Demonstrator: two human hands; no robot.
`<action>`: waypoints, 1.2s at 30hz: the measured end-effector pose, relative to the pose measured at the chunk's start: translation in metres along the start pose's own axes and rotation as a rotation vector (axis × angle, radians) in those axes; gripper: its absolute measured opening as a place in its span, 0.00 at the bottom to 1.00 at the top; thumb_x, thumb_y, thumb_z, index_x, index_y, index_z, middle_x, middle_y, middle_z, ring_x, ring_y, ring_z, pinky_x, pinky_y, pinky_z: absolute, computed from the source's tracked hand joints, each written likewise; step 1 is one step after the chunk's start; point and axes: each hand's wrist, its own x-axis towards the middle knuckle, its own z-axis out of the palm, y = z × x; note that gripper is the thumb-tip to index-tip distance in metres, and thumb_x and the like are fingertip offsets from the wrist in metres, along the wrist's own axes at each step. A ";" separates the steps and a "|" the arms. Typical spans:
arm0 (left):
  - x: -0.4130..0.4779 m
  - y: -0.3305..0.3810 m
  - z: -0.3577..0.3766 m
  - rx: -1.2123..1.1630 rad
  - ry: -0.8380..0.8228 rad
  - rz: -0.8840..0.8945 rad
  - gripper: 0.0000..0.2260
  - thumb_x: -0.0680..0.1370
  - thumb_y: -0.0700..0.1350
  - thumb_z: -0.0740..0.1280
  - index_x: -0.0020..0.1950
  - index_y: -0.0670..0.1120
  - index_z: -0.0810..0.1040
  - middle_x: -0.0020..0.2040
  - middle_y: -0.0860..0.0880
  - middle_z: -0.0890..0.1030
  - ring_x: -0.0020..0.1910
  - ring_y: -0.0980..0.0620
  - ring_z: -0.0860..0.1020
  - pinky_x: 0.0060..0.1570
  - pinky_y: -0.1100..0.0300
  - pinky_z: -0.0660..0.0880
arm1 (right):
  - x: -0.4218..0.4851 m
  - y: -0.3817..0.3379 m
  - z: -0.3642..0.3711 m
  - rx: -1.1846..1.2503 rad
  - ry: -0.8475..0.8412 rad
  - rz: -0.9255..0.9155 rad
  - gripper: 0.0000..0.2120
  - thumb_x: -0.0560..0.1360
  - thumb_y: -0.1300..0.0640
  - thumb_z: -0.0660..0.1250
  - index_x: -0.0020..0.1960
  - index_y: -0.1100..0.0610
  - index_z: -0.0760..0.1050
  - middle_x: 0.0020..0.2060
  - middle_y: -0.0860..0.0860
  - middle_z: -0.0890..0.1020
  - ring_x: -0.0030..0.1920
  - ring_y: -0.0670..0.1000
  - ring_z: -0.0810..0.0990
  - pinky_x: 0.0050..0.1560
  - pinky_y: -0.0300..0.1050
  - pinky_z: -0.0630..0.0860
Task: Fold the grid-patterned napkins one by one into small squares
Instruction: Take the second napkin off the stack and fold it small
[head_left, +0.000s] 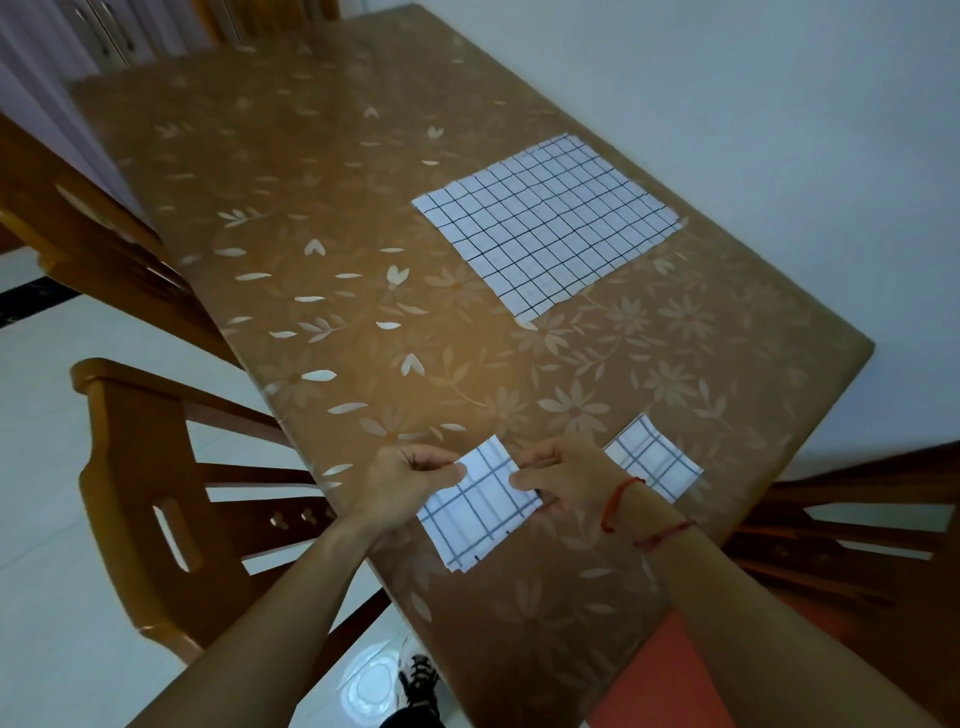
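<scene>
Our left hand (410, 480) and right hand (563, 480) pinch part-folded napkin (480, 512), 6 o'clock; folded square (654, 460) at 4, flat napkin (545, 223) at 1.

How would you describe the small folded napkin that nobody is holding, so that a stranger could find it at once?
Start at the brown flowered table and go to its near edge. The folded napkin lies flat just right of the right hand. Unlike the held napkin, no fingers grip it, and it is far smaller than the open napkin.
</scene>
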 end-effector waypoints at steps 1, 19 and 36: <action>0.000 -0.003 -0.001 -0.019 0.008 -0.017 0.03 0.72 0.43 0.74 0.45 0.48 0.86 0.42 0.52 0.85 0.40 0.56 0.83 0.37 0.66 0.77 | 0.002 0.001 0.002 0.000 0.015 -0.009 0.04 0.72 0.66 0.71 0.47 0.64 0.82 0.24 0.45 0.78 0.29 0.47 0.79 0.34 0.46 0.81; 0.027 -0.035 -0.030 -0.276 0.497 -0.159 0.04 0.72 0.36 0.73 0.44 0.44 0.82 0.33 0.57 0.80 0.29 0.66 0.78 0.25 0.75 0.69 | 0.092 -0.014 0.039 -0.137 0.172 -0.059 0.06 0.73 0.61 0.70 0.40 0.54 0.83 0.37 0.50 0.85 0.42 0.50 0.84 0.45 0.50 0.83; 0.127 -0.033 -0.110 0.006 0.756 -0.133 0.03 0.72 0.40 0.73 0.42 0.47 0.81 0.38 0.57 0.80 0.41 0.59 0.79 0.35 0.71 0.73 | 0.220 -0.077 0.091 -0.436 0.214 -0.231 0.11 0.70 0.58 0.71 0.52 0.56 0.84 0.44 0.48 0.86 0.45 0.48 0.83 0.50 0.47 0.81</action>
